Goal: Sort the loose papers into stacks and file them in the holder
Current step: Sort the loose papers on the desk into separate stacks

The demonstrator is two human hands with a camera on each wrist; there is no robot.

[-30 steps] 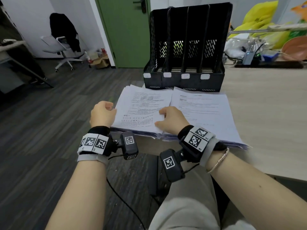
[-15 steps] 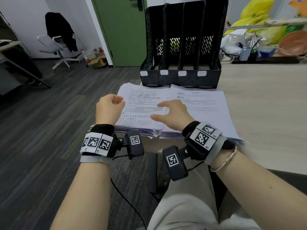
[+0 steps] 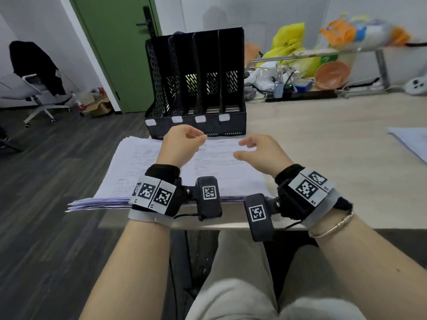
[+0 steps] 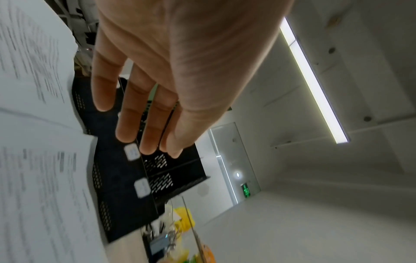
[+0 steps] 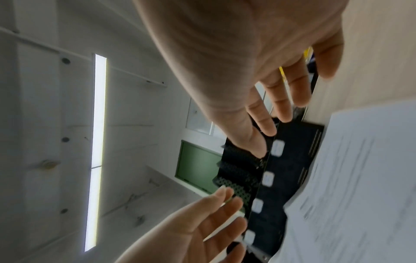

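"Where did the papers lie?"

"In a thick spread of papers (image 3: 215, 172) flat on the table (image 3: 323, 158), at its near left corner — the lower sheets fanned out past the table's edge. The top pages showed printed text, too blurred to read. The far edge of the pile lay against the front of the file holder (image 3: 196, 88)."

"And the holder?"

"Black, mesh-sided, upright, four slots with a small white label at the foot of each. I saw no paper in any slot."

"What were the hands doing?"

"Both were raised above the pile, touching nothing. The left hand (image 3: 182, 144) hung over the middle of the papers, just before the holder's front; its fingers (image 4: 126, 122) were loosely extended and a little apart, gripping nothing. The right hand (image 3: 261, 153) was beside it, palm turned inward, fingers (image 5: 283, 105) relaxed and slightly spread — empty as well."

"Anything else about?"

"Another sheet (image 3: 411, 142) lay at the table's right edge, well apart from the pile. Behind stood a green door (image 3: 120, 49), an office chair (image 3: 34, 88) with a dark garment on it, and yellow bags (image 3: 288, 47) by a metal rack."
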